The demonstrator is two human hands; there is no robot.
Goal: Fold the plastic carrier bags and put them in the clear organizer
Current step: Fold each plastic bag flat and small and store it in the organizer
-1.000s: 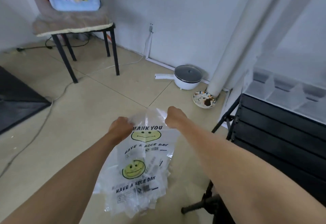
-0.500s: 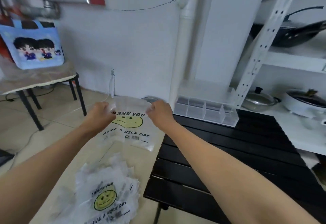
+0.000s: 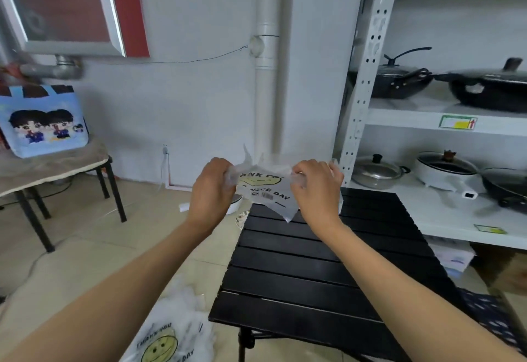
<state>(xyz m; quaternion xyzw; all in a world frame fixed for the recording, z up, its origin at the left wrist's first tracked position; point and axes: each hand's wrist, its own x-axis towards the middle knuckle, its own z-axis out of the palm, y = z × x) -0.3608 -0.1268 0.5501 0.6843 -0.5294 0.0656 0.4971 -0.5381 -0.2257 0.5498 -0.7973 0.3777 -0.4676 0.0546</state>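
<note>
Here, bag [image 3: 263,188] stretched between both grips

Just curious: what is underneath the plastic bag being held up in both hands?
Under the plastic bag lies the far end of the black slatted table. Whatever stands directly behind the bag and the hands is covered.

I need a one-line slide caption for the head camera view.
Both hands, left and right, hold a smiley carrier bag above a black slatted table.

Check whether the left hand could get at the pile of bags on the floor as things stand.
Probably not right away: the left hand grips the raised bag together with the right hand. The pile lies unobstructed beside the black table.
</note>
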